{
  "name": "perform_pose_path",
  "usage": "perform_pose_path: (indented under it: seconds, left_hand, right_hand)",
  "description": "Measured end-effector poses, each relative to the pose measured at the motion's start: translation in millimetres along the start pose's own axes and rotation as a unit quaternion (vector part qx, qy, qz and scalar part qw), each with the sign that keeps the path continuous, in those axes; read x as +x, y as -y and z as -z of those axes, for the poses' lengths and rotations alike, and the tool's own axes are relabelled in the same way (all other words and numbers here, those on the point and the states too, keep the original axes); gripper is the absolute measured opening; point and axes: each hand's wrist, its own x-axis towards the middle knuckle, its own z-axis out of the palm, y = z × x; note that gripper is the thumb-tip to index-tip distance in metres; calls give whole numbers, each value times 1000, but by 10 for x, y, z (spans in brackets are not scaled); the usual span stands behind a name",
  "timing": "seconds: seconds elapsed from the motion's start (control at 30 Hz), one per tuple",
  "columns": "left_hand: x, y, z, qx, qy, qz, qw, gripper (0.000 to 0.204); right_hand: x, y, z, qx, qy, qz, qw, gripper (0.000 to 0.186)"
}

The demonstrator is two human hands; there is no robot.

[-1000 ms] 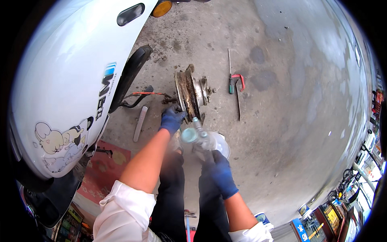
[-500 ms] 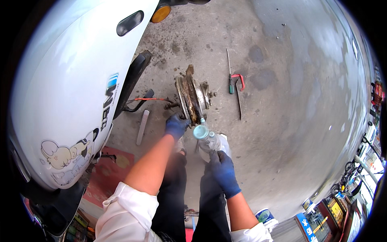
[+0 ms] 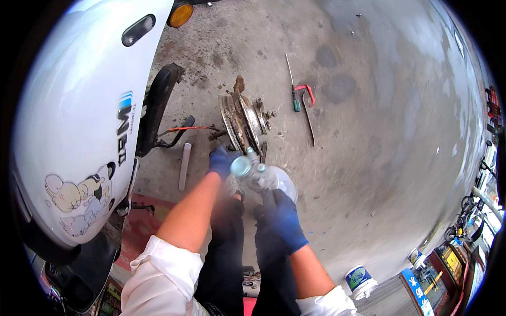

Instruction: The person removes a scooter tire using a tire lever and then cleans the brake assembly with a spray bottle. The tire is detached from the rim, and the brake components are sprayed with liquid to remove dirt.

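A worn metal wheel rim [image 3: 240,124], seen nearly edge-on and crusted with rust-brown dirt along its channel, sits on the concrete floor [image 3: 390,174] just ahead of both grips, with axle ends jutting out to its left and right. The left hand [image 3: 221,159], in a blue glove, is at the rim's near left edge; blur and the tool beside it hide part of its fingers, so I cannot tell whether they grasp the metal. The right hand [image 3: 284,216], gloved alike, has its fingers closed around the lower end of a clear tool [image 3: 258,176] with pale green ends. This tool slants from that grip toward the rim's near edge, and whether its tip touches the metal I cannot tell. A whitish rounded shape [image 3: 286,184] lies just ahead of the right grip. Left of the left hand lies a flat pale bar [image 3: 184,166], and ahead of that an orange-red cable [image 3: 190,128]. Ahead and to the right of both grips, a green-handled screwdriver [image 3: 295,100] lies beside a thin dark tool with a red hooked handle [image 3: 311,95]. A white vehicle [image 3: 79,121] stands well left of the hands, a red mat [image 3: 139,229] lies behind and left of the left grip, and a white bucket [image 3: 359,279] stands behind and right of the right one.
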Motion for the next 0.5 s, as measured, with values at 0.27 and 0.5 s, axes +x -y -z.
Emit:
perform_pose_path:
  seconds: [0.27,0.5]
  left_hand:
    - [-259,-155,-14,70,-80,-49,993,44]
    - [-295,-99,-70,14,-43,-4,999,37]
  right_hand:
    - [79,117,6,159,62,-239,956,31]
    - [-156,-17,-20,-12,19,17,1000,31]
